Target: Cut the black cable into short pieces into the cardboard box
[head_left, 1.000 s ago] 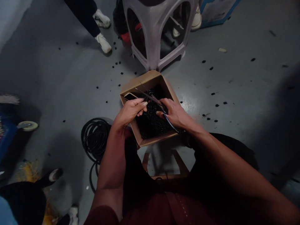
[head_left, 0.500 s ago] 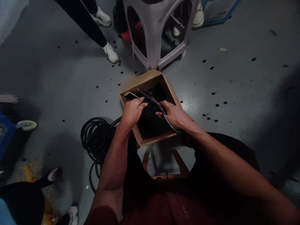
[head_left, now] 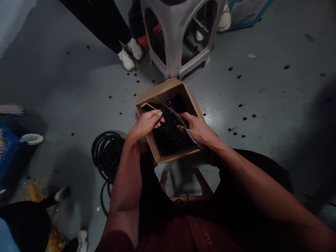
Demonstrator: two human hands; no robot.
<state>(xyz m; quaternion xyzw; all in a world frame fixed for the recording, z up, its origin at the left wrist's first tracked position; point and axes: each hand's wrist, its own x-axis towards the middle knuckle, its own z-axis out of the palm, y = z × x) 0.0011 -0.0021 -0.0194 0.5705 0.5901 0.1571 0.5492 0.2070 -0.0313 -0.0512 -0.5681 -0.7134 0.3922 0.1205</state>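
An open cardboard box (head_left: pixel 154 151) sits between my knees, holding a heap of small black pieces (head_left: pixel 173 134). My left hand (head_left: pixel 147 123) is closed over the box's left side, thumb on top. A dark end of black hose (head_left: pixel 158 122) shows at its fingers; the rest is hidden by the hand and forearm. My right hand (head_left: pixel 195 127) grips scissors (head_left: pixel 174 112) over the heap. Their long thin blades point up and left, toward the left hand's fingertips, and a bluish wrapped handle (head_left: pixel 193 139) trails below the palm.
Coiled black hose (head_left: pixel 107 154) lies on the floor left of the box. A grey plastic stool (head_left: pixel 174 42) stands just beyond it. Black bits (head_left: pixel 245 118) are scattered about. White shoes (head_left: pixel 126 60) of a person are near the stool; another person (head_left: pixel 23 224) is at lower left.
My left hand has rolled palm-up and shifted slightly left, away from the blades. The right hand with the scissors has barely moved. The person beyond has brought their feet together.
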